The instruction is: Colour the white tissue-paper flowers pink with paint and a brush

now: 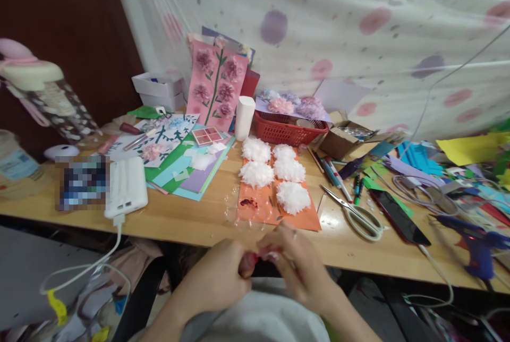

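My left hand (225,270) is curled closed at the table's front edge, its thumb and fingertips meeting those of my right hand (298,265). A spot of red shows at the left fingertips. The right fingers are pinched together around a tiny whitish bit that I cannot make out. Just beyond the hands lies an orange card (274,214) bearing several fluffy white tissue-like puffs, among them a front right puff (293,197). A dark red smear (249,203) marks the card's front left, where something clear with a scalloped outline lies.
Scissors (354,213), pens and a phone (400,217) lie to the right, with a blue glue gun (474,246) beyond. Coloured paper (191,172) and a white power bank (126,187) lie left. A red basket (290,129) and a pink flower card (217,84) stand behind.
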`<state>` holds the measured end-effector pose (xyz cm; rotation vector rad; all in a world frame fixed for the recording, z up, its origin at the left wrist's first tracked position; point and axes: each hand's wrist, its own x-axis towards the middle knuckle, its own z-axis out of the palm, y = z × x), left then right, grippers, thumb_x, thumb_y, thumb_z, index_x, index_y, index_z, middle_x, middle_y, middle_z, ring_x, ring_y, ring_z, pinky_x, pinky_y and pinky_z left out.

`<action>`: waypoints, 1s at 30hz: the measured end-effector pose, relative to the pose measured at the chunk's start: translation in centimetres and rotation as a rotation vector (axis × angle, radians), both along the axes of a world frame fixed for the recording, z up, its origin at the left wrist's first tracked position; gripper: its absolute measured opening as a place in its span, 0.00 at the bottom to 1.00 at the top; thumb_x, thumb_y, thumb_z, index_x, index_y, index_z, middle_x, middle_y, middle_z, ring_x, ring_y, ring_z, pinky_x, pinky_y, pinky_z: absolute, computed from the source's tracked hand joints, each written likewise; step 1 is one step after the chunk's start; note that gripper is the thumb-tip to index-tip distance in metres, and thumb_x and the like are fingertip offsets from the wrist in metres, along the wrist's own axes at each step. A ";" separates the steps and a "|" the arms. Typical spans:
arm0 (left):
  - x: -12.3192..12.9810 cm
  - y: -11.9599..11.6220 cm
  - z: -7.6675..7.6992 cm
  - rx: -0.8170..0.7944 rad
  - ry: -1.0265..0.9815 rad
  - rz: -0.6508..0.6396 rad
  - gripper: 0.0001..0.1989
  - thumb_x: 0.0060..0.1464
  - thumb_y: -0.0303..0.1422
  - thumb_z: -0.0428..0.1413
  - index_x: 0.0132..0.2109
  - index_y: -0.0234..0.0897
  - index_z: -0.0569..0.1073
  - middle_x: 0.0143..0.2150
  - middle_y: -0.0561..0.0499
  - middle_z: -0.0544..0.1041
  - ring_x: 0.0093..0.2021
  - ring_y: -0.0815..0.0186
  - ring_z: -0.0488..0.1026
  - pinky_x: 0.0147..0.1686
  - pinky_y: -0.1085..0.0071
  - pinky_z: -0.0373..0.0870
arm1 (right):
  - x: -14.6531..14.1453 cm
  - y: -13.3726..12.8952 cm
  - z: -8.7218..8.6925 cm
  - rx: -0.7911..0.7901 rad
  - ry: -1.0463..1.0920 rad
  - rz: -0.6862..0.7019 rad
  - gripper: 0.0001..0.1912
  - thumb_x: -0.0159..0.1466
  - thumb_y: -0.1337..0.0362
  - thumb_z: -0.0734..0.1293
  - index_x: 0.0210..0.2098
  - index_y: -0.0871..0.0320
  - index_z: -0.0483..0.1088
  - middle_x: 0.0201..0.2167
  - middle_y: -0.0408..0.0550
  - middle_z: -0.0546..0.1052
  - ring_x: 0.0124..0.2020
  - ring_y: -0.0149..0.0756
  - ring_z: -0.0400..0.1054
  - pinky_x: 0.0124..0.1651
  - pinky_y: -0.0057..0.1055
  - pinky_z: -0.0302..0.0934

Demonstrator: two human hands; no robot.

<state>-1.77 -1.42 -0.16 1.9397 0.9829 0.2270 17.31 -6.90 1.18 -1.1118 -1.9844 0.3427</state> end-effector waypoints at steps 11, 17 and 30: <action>-0.9 5.3 -3.5 0.661 -0.250 0.309 0.35 0.36 0.44 0.72 0.43 0.42 0.58 0.56 0.39 0.63 0.61 0.48 0.64 0.55 0.50 0.67 | 0.2 3.4 -3.1 0.113 0.092 -0.625 0.02 0.65 0.64 0.68 0.37 0.56 0.71 0.26 0.42 0.77 0.22 0.30 0.68 0.27 0.27 0.65; 0.8 6.2 -4.6 0.720 -0.149 0.182 0.46 0.29 0.49 0.73 0.50 0.39 0.57 0.59 0.33 0.62 0.60 0.41 0.65 0.57 0.43 0.65 | -1.1 4.1 -4.6 -0.001 0.124 -0.537 0.07 0.62 0.63 0.69 0.31 0.55 0.65 0.27 0.44 0.78 0.24 0.31 0.72 0.25 0.26 0.68; 0.8 6.4 -3.9 0.767 -0.092 0.158 0.36 0.39 0.45 0.69 0.48 0.38 0.58 0.54 0.36 0.67 0.56 0.44 0.66 0.56 0.46 0.66 | -1.0 4.3 -5.1 0.040 -0.124 -0.465 0.07 0.66 0.67 0.67 0.34 0.54 0.62 0.26 0.43 0.73 0.28 0.35 0.70 0.30 0.30 0.66</action>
